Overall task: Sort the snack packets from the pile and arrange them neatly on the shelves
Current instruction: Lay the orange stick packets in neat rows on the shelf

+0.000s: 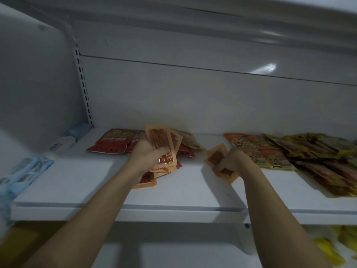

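On the white shelf my left hand grips a fanned stack of orange packets with red sticks showing through, held partly upright. More of the same orange packets lie under that hand. My right hand pinches a few of the same orange packets just above the shelf, a little to the right. Red packets lie flat behind my left hand. A spread pile of orange tiger-print packets and yellow packets covers the shelf's right part.
Pale blue and white packs sit on the neighbouring shelf at the left. A slotted upright stands at the back left corner. Yellow packets show on the shelf below at the right. Another shelf hangs overhead.
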The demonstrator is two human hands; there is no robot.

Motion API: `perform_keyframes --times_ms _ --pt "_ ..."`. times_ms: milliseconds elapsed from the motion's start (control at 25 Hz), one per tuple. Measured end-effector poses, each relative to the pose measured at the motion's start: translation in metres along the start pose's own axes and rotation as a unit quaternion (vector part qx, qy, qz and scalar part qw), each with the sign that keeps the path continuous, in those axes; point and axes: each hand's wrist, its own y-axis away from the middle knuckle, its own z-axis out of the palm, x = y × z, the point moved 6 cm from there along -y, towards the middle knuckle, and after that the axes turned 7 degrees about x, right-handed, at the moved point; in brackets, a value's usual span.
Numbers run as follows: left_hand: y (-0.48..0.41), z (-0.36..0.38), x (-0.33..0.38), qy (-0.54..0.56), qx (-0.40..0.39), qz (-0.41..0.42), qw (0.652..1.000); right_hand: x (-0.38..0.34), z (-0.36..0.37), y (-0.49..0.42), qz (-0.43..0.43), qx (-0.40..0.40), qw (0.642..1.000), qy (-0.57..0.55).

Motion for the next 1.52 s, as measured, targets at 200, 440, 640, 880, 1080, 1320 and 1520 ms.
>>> perform_keyframes --times_ms 200,440,640,880,1080,1320,1520 --pt "0.004 -0.039 0.002 0.069 0.080 -0.022 0.994 -0.036 -0.037 0.036 -0.168 0.259 0.939 -0.154" --pt "0.005 -0.106 0.004 0.025 0.140 -0.025 0.990 -0.140 0.040 0.108 -0.266 -0.037 0.886 -0.378" --pt "0.030 -0.140 -0.035 -0.035 0.177 -0.111 0.977 -0.161 0.078 0.123 -0.331 -0.043 0.927 -0.169" --pt "0.041 -0.134 -0.042 -0.067 0.134 -0.136 0.979 -0.151 0.077 0.124 -0.347 0.078 0.934 0.034" --pt "0.042 -0.123 -0.039 -0.076 0.107 -0.130 0.983 -0.152 0.090 0.143 -0.409 0.091 0.902 0.103" --pt "0.050 -0.130 -0.041 -0.083 0.078 -0.167 0.979 -0.148 0.087 0.139 -0.378 0.036 0.925 -0.028" --pt "0.046 -0.122 -0.042 -0.061 0.047 -0.191 0.979 -0.169 0.106 0.134 -0.336 0.013 0.939 -0.071"
